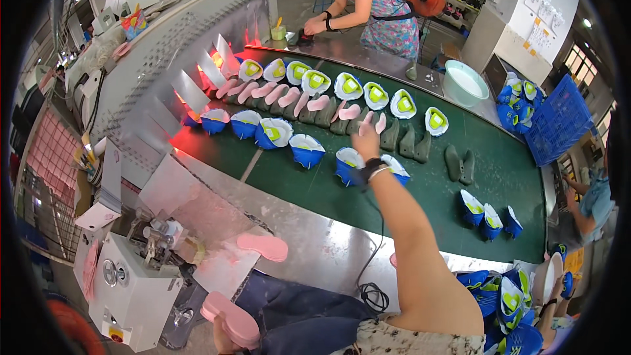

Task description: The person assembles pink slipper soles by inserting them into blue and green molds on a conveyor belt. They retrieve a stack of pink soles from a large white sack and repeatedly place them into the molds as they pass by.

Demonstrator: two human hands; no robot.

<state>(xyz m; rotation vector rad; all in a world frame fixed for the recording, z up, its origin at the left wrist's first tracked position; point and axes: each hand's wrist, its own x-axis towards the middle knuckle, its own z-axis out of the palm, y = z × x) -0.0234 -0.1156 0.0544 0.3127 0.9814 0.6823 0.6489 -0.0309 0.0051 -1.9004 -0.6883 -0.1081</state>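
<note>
My left hand, at the lower edge, is closed round a stack of pink insoles. My right arm stretches across the green conveyor belt. At its end my right hand has its fingers closed on a pink insole above the row of dark green shoe lasts; the fingertips are small and partly hidden. Another pink insole lies just beside them. More insoles rest along the lasts to the left. Blue-and-white shoe uppers with lime green inside stand in rows on both sides of the lasts.
A heater tunnel glows red at the belt's left end. Across the belt, a co-worker handles a dark object. A white basin and blue crate stand far right. A machine and loose pink insole are near left.
</note>
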